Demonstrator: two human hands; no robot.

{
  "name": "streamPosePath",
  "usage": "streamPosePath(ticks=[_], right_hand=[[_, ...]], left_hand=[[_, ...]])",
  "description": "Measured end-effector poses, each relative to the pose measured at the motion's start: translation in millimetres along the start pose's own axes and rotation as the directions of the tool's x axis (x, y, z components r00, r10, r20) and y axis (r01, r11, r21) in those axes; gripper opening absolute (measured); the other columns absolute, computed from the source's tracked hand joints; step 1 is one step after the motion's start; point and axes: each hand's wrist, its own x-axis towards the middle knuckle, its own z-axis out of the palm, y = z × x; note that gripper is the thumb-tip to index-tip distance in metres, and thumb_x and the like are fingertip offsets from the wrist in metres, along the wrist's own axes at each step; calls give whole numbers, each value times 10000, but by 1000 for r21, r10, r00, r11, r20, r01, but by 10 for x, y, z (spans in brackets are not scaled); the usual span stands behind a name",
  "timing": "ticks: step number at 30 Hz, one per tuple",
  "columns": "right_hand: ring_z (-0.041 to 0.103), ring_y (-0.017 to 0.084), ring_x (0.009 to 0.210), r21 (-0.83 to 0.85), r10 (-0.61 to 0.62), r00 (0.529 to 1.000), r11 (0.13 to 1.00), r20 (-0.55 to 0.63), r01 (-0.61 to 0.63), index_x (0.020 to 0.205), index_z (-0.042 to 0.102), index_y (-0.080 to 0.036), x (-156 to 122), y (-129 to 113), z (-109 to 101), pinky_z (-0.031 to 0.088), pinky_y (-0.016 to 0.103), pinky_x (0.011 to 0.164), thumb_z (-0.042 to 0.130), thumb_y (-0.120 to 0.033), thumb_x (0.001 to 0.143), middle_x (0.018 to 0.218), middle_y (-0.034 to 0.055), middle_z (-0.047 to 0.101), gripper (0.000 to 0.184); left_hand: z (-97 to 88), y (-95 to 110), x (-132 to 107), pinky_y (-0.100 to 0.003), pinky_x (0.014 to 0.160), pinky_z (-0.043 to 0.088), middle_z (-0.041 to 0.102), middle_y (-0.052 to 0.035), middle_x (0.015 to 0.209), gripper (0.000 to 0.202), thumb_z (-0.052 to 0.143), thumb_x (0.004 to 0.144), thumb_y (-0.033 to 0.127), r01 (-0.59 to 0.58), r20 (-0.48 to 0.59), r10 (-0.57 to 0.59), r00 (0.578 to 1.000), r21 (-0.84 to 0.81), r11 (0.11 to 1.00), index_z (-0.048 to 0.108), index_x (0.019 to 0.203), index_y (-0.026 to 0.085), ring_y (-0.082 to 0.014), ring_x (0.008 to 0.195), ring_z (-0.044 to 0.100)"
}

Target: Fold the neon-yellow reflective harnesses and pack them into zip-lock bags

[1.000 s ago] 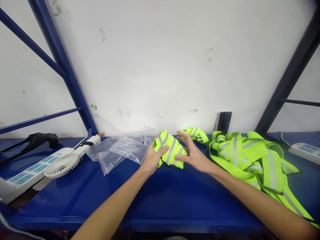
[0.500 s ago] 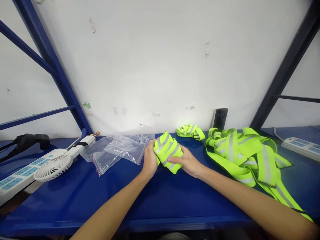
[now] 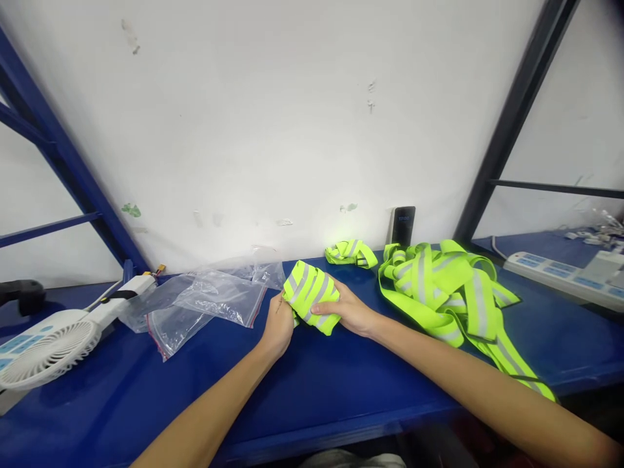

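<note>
A folded bundle of neon-yellow reflective strap [image 3: 312, 296] with silver stripes is held between both hands above the blue table [image 3: 312, 390]. My left hand [image 3: 279, 324] grips its left side, with the fingers mostly hidden behind it. My right hand [image 3: 348, 308] is closed round the right side, thumb across the front face. To the right lies a loose heap of the same reflective straps [image 3: 439, 286]. A smaller bundled strap [image 3: 351, 253] rests by the wall, behind the hands. Clear plastic zip bags [image 3: 209, 299] with red seals lie left of my left hand.
A white handheld fan [image 3: 53, 351] lies at the left over a power strip [image 3: 14, 348]. A phone [image 3: 402, 225] leans upright on the wall. Another power strip [image 3: 560, 276] is at the right. Blue frame posts [image 3: 73, 149] rise at the left, dark ones [image 3: 517, 117] at the right.
The view has turned to the right, so the scene sits further left. Both hands still hold the folded strap bundle, which is tilted slightly differently.
</note>
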Motion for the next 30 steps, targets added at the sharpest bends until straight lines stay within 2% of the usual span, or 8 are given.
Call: streamPosePath(ticks=[4,9,13,15,20,23,27,30], right_hand=[[671,195,943,-117,-69,997,991,26,71,1206,543,-252,-7,-1,9,539,346,861,865,-235,619,1006,-7,690,670],[644,197,901,-421,-240,970,883,-27,206,1221,517,-233,23,15,22,536,327,799,817,-256,660,996,5,658,637],[609,245,1126,-507,-352,923,831,-156,231,1333,466,-233,66,-4,-38,499,380,952,791,-220,652,1258,70,617,755],[608,258,1155,-467,-318,932,860,-174,206,1350,482,-225,75,-21,-81,496,394,967,790,-220,649,1286,80,624,766],[699,239,905,-277,-165,975,953,-148,120,1102,643,-189,69,-24,-168,546,377,826,817,-236,646,1023,45,744,490],[707,233,886,-164,-116,982,982,-152,91,1073,650,-196,69,-29,-201,551,375,820,839,-194,610,1020,43,752,500],[715,280,950,-20,-44,982,999,-184,41,1023,669,-195,84,-97,-233,554,431,878,827,-198,607,1037,63,757,445],[701,307,1026,19,-70,984,997,-163,74,1082,668,-202,97,-181,-252,555,464,903,767,-277,682,1097,84,747,419]], left_hand=[[100,41,-38,-345,821,550,760,-73,898,283,775,649,227,62,34,-59,998,-94,994,709,914,149,-246,904,707],[69,7,-22,-352,829,553,756,-76,898,288,766,638,201,29,-84,-37,996,-100,995,712,916,149,-240,909,706],[40,-3,-25,-335,847,542,738,-94,1012,288,747,728,266,50,-65,-54,996,-53,997,709,988,148,-209,926,695],[36,7,-27,-329,861,534,725,-101,1066,304,762,727,245,74,-27,-75,997,-26,997,708,1010,151,-204,946,688],[17,54,-18,-326,857,528,718,-115,1059,303,779,690,170,108,22,-109,994,20,994,714,984,134,-201,928,682],[15,97,-27,-310,850,525,723,-111,1057,329,784,680,147,118,68,-120,990,34,992,718,1003,134,-195,925,683],[31,153,-36,-305,834,532,732,-111,1033,358,833,682,238,128,75,-130,989,25,991,723,1007,136,-189,911,687],[29,176,-16,-281,739,533,742,-92,896,402,859,654,320,65,51,-70,996,90,994,718,977,127,-176,801,684]])
